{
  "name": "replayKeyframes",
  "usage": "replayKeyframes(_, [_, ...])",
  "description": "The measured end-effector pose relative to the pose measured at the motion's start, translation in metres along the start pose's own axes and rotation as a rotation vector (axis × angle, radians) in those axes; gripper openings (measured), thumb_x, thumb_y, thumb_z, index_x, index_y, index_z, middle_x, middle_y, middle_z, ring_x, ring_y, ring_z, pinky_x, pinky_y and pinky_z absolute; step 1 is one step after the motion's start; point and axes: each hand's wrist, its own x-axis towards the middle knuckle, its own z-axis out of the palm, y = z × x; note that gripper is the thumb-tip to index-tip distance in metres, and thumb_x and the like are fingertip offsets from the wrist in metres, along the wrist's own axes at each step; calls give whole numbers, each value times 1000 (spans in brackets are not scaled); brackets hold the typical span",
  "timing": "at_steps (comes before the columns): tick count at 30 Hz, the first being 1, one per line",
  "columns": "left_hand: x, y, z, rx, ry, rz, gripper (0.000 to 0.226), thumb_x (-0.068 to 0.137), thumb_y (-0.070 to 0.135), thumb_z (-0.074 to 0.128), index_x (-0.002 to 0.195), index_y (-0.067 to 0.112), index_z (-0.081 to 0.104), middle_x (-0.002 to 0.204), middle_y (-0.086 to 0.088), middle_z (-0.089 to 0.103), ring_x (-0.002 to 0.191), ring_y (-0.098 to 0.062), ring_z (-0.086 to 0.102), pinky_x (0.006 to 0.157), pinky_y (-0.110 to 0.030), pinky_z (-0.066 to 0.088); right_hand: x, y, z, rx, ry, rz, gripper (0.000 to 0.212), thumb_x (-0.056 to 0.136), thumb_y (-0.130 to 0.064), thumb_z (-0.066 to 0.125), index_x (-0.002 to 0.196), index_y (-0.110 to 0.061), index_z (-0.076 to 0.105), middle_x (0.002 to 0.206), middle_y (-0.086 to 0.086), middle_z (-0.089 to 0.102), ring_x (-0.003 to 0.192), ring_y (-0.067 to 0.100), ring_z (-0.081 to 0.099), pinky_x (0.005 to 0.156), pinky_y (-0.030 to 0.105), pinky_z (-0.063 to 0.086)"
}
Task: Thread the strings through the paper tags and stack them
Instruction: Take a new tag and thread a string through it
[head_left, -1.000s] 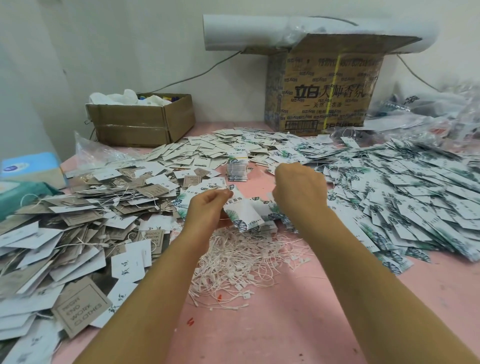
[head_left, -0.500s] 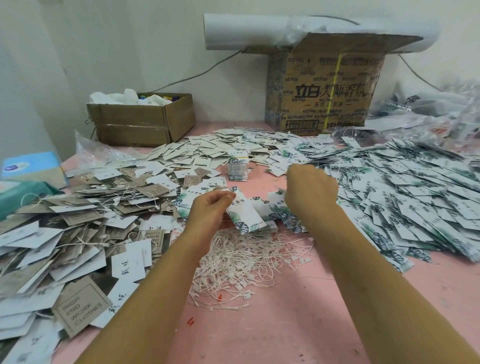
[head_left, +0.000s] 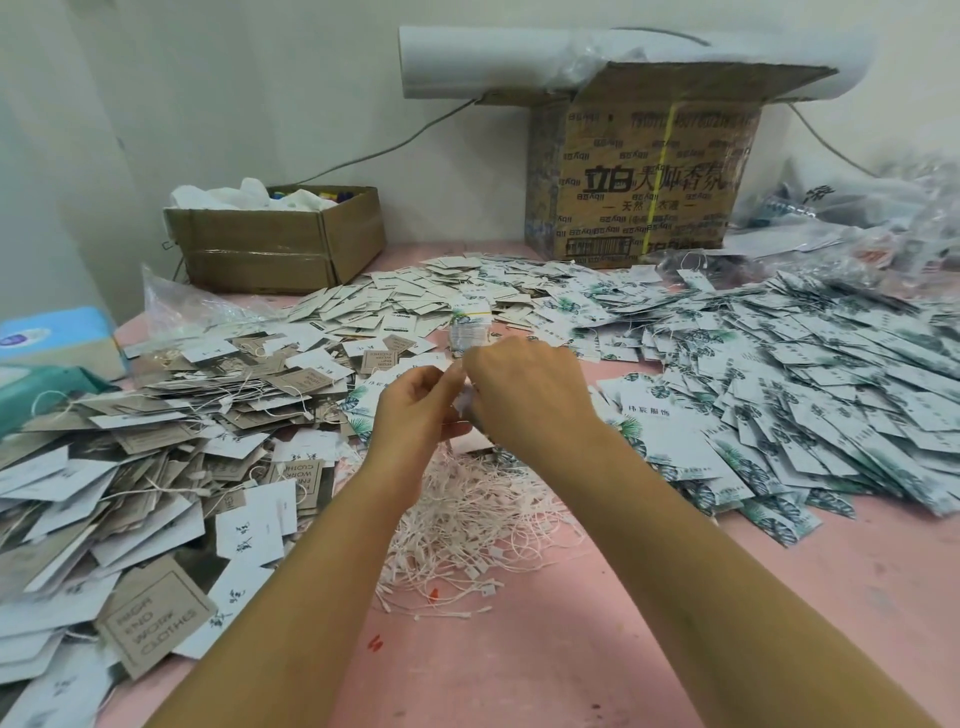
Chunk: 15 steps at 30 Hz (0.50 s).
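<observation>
Tag (head_left: 463, 404) in left hand (head_left: 415, 410), right hand (head_left: 524, 395) alongside; axis hidden.

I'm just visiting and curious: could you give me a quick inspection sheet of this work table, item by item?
Surface: pink table, bare near the person.
Job's things: loose white strings in the centre; leaf-printed tags heaped right; brown and white tags heaped left.
Clutter: small open box, blue tissue box, plastic bags.
Hands: left hand pinches a tag; right hand curled against it, grip hidden.
Cables: grey cable along the wall.
Surroundings: white wall, printed carton with a white roll on top.
</observation>
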Motion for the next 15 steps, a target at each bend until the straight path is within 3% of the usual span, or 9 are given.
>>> replayKeyframes(4, [2,3,-5,-53,58,-35,22,88,4,60,69,7,50,48,0,54,44,-10,53,51,-21,51,1,1,3,87,-80,-26,15,90,-28,56,98,-16,60,85,2,57,87,26,59,62,30,30])
replayKeyframes(8, [2,2,-7,-29,68,-5,20,89,2,60,72,8,51,44,7,52,39,-3,51,45,-18,48,5,12,-3,324,-257,55,12,85,-29,63,84,-17,61,83,0,55,85,22,55,69,32,44])
replayKeyframes(11, [0,2,-4,20,62,4,15,88,3,61,81,15,56,66,3,62,56,-7,60,53,-22,52,5,22,-10,430,-353,154,13,83,-24,66,73,-17,60,74,-2,59,73,17,57,62,28,46])
replayKeyframes(13, [0,1,-3,48,52,8,23,87,1,62,89,23,55,81,0,67,71,-16,62,63,-31,53,4,29,-15,490,-476,205,12,81,-18,66,71,-14,62,65,-2,61,61,16,58,54,26,49])
replayKeyframes(15, [-1,1,-2,94,42,25,32,86,-2,63,93,28,54,89,-1,68,72,-17,62,63,-33,53,1,34,-19,553,-592,231,12,80,-12,66,69,-11,64,52,-5,60,52,18,57,51,27,49])
